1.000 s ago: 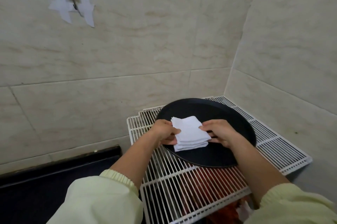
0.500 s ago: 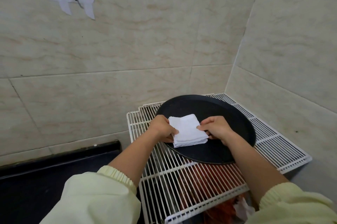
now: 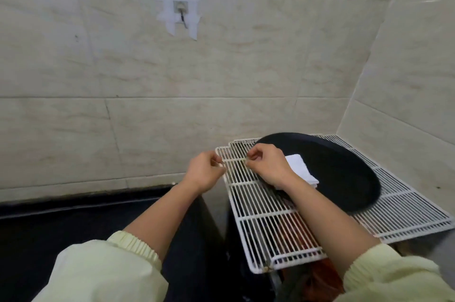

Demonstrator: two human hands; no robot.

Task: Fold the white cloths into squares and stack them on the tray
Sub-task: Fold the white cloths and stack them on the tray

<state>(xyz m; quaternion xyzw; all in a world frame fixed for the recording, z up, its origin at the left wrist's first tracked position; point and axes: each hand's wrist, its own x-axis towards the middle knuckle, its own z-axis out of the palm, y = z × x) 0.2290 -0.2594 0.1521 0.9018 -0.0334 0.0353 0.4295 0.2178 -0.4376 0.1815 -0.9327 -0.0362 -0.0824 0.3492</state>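
Cloth stack half behind the right hand

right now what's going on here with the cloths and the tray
A small stack of folded white cloths lies on the round black tray, which sits on a white wire rack. Neither hand grips it: left hand and right hand hover by the rack's far left corner, fingers curled, with nothing clearly held.
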